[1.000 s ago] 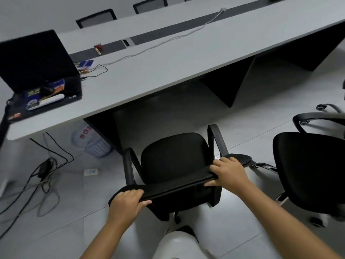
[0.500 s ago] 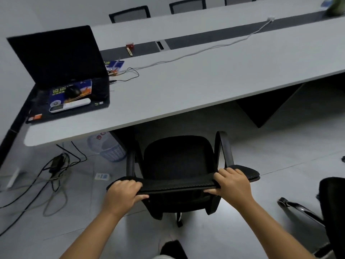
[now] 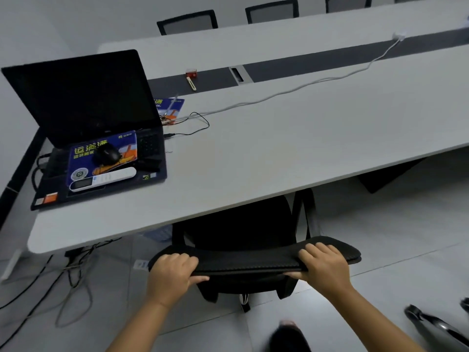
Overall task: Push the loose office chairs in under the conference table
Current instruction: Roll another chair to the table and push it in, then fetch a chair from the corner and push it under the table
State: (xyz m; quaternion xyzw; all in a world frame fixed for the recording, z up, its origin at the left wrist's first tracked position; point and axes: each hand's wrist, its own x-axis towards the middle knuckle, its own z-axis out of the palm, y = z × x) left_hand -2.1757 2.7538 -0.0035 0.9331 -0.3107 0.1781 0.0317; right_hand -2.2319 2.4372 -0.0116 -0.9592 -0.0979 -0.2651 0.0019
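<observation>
Two hands clamp the top of a black office chair [image 3: 241,232]: the left grip [image 3: 172,273] curls around its backrest's left end, the right grip [image 3: 323,266] around the right end. The chair's padded seat and curved armrests sit partly under the near edge of the grey table [image 3: 279,138].

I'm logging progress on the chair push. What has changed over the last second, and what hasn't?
The chair has rolled forward: its seat front and armrests now sit under the table edge, where earlier it stood clear on the open floor. No grip changed: the left hand and right hand still hold the backrest top. The laptop stayed put.
</observation>
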